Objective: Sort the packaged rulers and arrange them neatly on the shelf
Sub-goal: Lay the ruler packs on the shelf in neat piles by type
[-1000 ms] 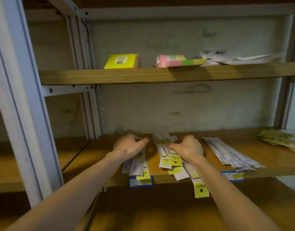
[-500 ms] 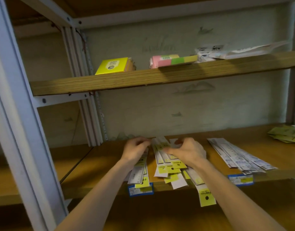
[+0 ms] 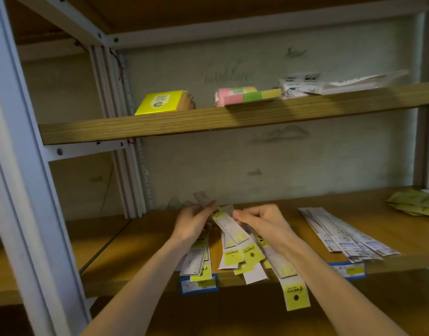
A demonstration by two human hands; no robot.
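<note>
Several packaged rulers with yellow header cards lie fanned on the wooden shelf (image 3: 145, 263). My left hand (image 3: 194, 221) pinches the far end of a packaged ruler (image 3: 203, 197), lifted off the left bundle (image 3: 196, 260). My right hand (image 3: 264, 221) grips the far ends of the middle pile of rulers (image 3: 242, 251), its fingers curled over them. One ruler (image 3: 293, 289) of that pile hangs past the shelf's front edge. A tidier stack of rulers (image 3: 342, 236) lies to the right, apart from both hands.
Blue price labels (image 3: 198, 284) (image 3: 349, 270) are stuck on the shelf's front edge. Yellow-green packets (image 3: 417, 202) lie at far right. The upper shelf (image 3: 232, 117) carries a yellow box (image 3: 162, 101), coloured sticky notes (image 3: 247, 95) and white packets (image 3: 329, 83). A white metal upright (image 3: 21, 180) stands at left.
The view has tilted upward and closer. Both hands rose from lying on the piles; my left hand now lifts one ruler's end and my right hand has gathered the middle pile's far ends.
</note>
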